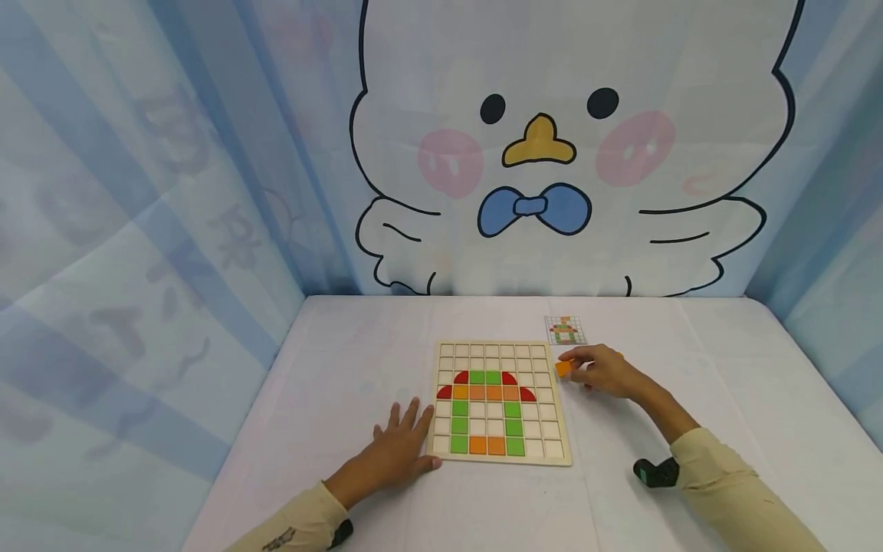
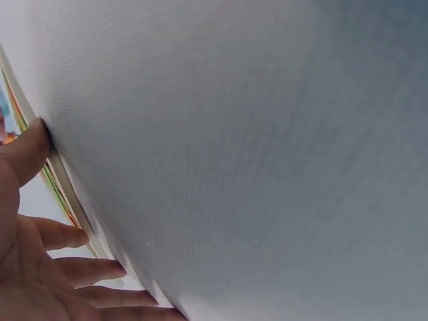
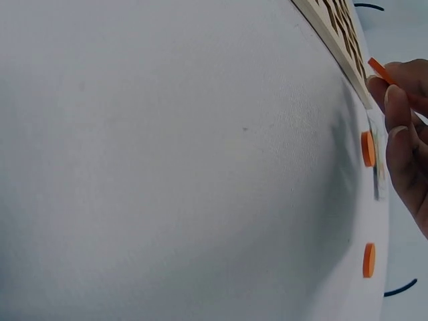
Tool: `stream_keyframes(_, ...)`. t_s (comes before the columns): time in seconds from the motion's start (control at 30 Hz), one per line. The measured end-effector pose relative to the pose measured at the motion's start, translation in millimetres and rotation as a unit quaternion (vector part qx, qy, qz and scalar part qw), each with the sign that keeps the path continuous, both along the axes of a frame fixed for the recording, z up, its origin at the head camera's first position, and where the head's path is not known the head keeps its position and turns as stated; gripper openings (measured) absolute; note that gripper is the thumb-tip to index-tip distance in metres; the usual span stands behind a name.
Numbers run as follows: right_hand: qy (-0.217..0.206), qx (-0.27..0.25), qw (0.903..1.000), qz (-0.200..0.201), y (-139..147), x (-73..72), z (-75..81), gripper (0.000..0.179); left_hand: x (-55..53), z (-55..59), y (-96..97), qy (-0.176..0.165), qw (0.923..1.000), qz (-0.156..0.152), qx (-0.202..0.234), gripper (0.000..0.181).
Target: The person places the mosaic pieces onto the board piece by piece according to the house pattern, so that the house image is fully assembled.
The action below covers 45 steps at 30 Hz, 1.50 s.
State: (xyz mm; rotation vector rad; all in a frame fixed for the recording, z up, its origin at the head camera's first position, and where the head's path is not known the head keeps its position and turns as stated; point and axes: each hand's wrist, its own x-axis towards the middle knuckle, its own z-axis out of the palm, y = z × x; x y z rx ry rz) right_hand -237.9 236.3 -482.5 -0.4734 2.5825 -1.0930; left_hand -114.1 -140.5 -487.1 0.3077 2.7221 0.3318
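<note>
A wooden grid board (image 1: pixel 562 452) lies on the white table with green, red and orange tiles set in a mushroom-like pattern. With fingers spread and straight, my left hand (image 1: pixel 398 445) rests at the board's lower left corner; its thumb (image 2: pixel 28 150) lies against the edge in the left wrist view. My right hand (image 1: pixel 603 369) pinches an orange square tile (image 1: pixel 563 368) between thumb and fingertips, just beyond the board's upper right edge. Two more orange tiles show on the table in the right wrist view, a nearer one (image 3: pixel 368 148) and a farther one (image 3: pixel 369 260).
A small pattern card (image 1: pixel 566 330) lies behind the board's upper right corner, showing a coloured grid figure. A black device (image 1: pixel 655 473) sits by the right sleeve. Behind the table hangs a curtain (image 1: pixel 538 253) with a cartoon bird.
</note>
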Motion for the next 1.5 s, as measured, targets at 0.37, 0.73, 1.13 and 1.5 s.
stream_keyframes(0.37,0.014,-0.015,0.9995,0.024,-17.8,0.5,6.2,0.034,-1.6,1.5,1.1,-0.002,0.9998,0.008,0.016,0.089)
stream_keyframes(0.73,-0.029,-0.051,0.9979,0.028,-37.5,-3.7,7.7,0.035,-1.8,0.8,0.9,0.005,0.9997,0.011,0.021,0.089)
stream_keyframes(1.13,-0.026,-0.07,0.997,0.022,-56.4,-9.7,4.1,0.031,-2.5,-2.0,-1.3,0.007,0.9996,0.008,0.026,0.089)
stream_keyframes(1.5,0.001,-0.054,0.9985,0.009,-72.7,-15.8,-4.3,0.028,-2.7,-5.1,-1.7,0.011,0.9996,0.01,0.023,0.09)
